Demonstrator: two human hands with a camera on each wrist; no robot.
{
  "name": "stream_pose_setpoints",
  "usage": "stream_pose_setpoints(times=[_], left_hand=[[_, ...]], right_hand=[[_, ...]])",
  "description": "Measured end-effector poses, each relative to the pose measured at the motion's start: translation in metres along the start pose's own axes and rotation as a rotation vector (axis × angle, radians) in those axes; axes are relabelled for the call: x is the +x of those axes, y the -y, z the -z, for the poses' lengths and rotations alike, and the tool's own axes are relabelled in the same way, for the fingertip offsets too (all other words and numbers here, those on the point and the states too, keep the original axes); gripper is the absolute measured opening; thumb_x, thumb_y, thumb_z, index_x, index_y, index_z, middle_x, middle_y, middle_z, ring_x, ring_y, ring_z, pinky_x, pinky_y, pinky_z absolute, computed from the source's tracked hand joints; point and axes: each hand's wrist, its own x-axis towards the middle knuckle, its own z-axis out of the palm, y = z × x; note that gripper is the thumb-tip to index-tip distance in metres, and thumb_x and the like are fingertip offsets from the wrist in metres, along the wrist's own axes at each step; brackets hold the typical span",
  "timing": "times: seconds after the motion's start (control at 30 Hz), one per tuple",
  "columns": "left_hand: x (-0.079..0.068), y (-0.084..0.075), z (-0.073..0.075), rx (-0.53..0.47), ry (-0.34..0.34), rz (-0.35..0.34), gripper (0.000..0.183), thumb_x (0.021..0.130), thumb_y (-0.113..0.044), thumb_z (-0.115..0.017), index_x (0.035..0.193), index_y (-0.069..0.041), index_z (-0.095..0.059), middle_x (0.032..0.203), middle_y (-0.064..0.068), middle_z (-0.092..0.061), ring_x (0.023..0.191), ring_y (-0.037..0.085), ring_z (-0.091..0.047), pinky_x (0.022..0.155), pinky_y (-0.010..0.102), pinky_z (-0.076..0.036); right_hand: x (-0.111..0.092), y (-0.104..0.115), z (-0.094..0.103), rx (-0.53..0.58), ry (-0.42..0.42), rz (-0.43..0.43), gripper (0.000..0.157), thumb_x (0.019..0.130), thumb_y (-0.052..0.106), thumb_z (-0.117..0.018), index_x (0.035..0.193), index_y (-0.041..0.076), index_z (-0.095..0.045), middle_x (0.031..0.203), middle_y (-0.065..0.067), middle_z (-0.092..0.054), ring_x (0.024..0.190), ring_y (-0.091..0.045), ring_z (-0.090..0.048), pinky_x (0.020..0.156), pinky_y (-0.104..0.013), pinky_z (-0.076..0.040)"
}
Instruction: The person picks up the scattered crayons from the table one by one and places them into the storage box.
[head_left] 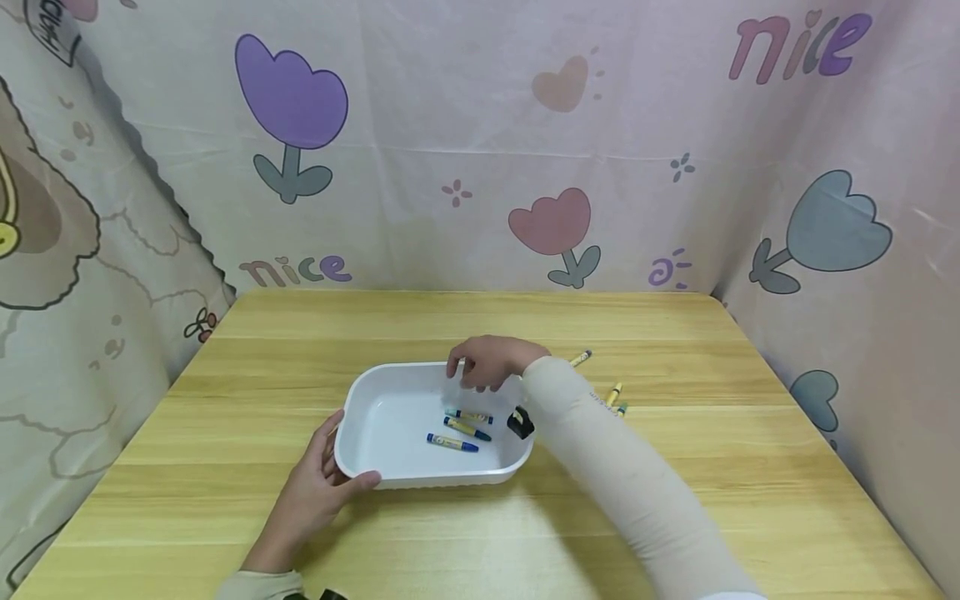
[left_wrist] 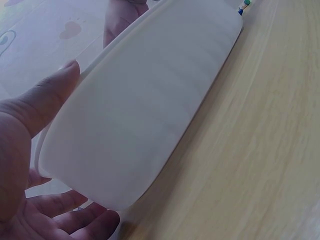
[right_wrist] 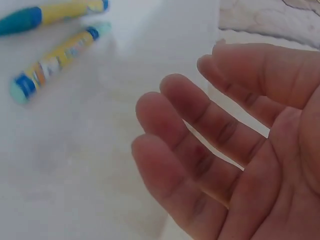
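A white plastic tray [head_left: 390, 417] sits on the table. My left hand [head_left: 318, 479] grips its left end, thumb on the near rim and fingers round the side; the left wrist view shows the tray's outer wall [left_wrist: 130, 110] between them. Over the far right part of the tray hovers my right hand [head_left: 491, 362], fingers loosely bent and holding nothing. Three crayons lie inside: a blue one [head_left: 452, 443], another with a dark blue tip [head_left: 467, 429], and a pale green one [head_left: 470, 417]. The right wrist view shows the pale green crayon [right_wrist: 57, 62] apart from the fingertips.
More crayons lie on the table right of the tray, partly behind my right sleeve: a dark-tipped one [head_left: 581, 358], a yellow one [head_left: 614, 393] and a greenish one [head_left: 622, 409]. Printed cloth [head_left: 420, 242] hangs behind the table and along both sides.
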Motion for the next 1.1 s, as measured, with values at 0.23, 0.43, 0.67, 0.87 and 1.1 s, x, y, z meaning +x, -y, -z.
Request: stream_pose_setpoints(times=[0.23, 0.43, 0.67, 0.87, 1.1], left_hand=[[0.0, -0.001, 0.001, 0.009, -0.001, -0.001, 0.102, 0.08, -0.012, -0.081, 0.154, -0.005, -0.012, 0.151, 0.028, -0.03, 0.128, 0.04, -0.046, 0.092, 0.023, -0.048], [0.0, -0.001, 0.001, 0.003, 0.0, -0.004, 0.101, 0.08, -0.012, -0.081, 0.154, -0.005, -0.012, 0.151, 0.028, -0.03, 0.128, 0.04, -0.046, 0.089, 0.014, -0.045], [0.0, -0.002, 0.001, 0.004, 0.0, 0.002, 0.1, 0.08, -0.012, -0.081, 0.154, -0.005, -0.013, 0.15, 0.028, -0.032, 0.126, 0.04, -0.048, 0.091, 0.021, -0.048], [-0.001, -0.001, 0.001, -0.005, 0.004, 0.014, 0.103, 0.079, -0.012, -0.082, 0.154, -0.005, -0.011, 0.15, 0.029, -0.03, 0.128, 0.041, -0.045, 0.093, 0.022, -0.047], [-0.001, -0.001, 0.001, -0.019, 0.004, 0.011, 0.102, 0.08, -0.011, -0.081, 0.154, -0.005, -0.012, 0.151, 0.028, -0.029, 0.128, 0.041, -0.045, 0.094, 0.028, -0.048]], right_hand=[[-0.013, -0.012, 0.019, 0.021, -0.087, -0.004, 0.026, 0.096, 0.019, -0.063, 0.121, 0.012, -0.062, 0.1, -0.003, -0.063, 0.085, -0.019, -0.064, 0.068, -0.029, -0.057], [-0.022, -0.03, 0.03, 0.072, -0.138, -0.007, 0.029, 0.097, 0.021, -0.061, 0.122, 0.007, -0.061, 0.102, -0.006, -0.064, 0.084, -0.021, -0.063, 0.066, -0.03, -0.057], [-0.028, -0.057, 0.036, 0.141, -0.175, -0.025, 0.029, 0.097, 0.02, -0.059, 0.122, 0.004, -0.06, 0.103, -0.009, -0.064, 0.086, -0.027, -0.064, 0.064, -0.031, -0.057], [-0.03, -0.081, 0.037, 0.183, -0.194, -0.094, 0.026, 0.097, 0.02, -0.059, 0.118, 0.005, -0.06, 0.099, -0.01, -0.06, 0.078, -0.023, -0.062, 0.064, -0.033, -0.057], [-0.034, -0.104, 0.038, 0.226, -0.235, -0.198, 0.027, 0.097, 0.02, -0.059, 0.118, 0.003, -0.057, 0.098, -0.015, -0.058, 0.073, -0.023, -0.059, 0.071, -0.042, -0.058]])
